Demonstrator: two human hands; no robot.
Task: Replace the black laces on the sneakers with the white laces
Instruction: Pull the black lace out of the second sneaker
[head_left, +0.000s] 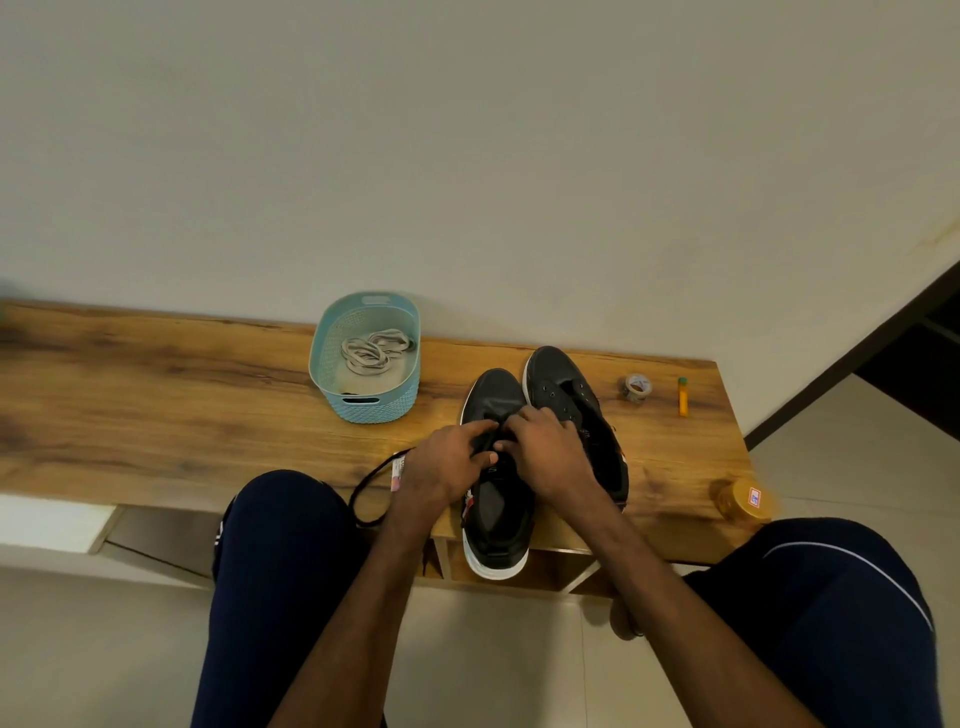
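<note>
Sneakers, two of them, stand side by side on the counter (182, 415), toes to the wall, towards its right end. The near sneaker (496, 525) is drawn up to the front edge, its heel hanging over, which I take to be so the person seated there can reach the eyelets. The far sneaker (558, 379) sits just beside it, nearer the back edge, with bare eyelets showing.

Both hands work at the throat of the near one. The left hand (447, 467) has its thumb and forefinger closed on something dark there; lace or tongue, I cannot tell. The right hand (545, 447) lies over the same spot with fingers bent down, and what it has, if anything, is hidden.

One black lace (363, 493) loops from under the left wrist and over the front edge, hanging loose, likely pulled clear and left out of the way.

The white laces (371, 351) lie coiled in one teal basket (363, 410) by the back edge, left of the sneakers, within reach for the next stage. How many strands are in the coil I cannot count.

Towards the right end sit one tape roll (636, 387) and one orange stick (683, 397), set apart from the work. One jar (745, 500) stands at the front right corner.
</note>
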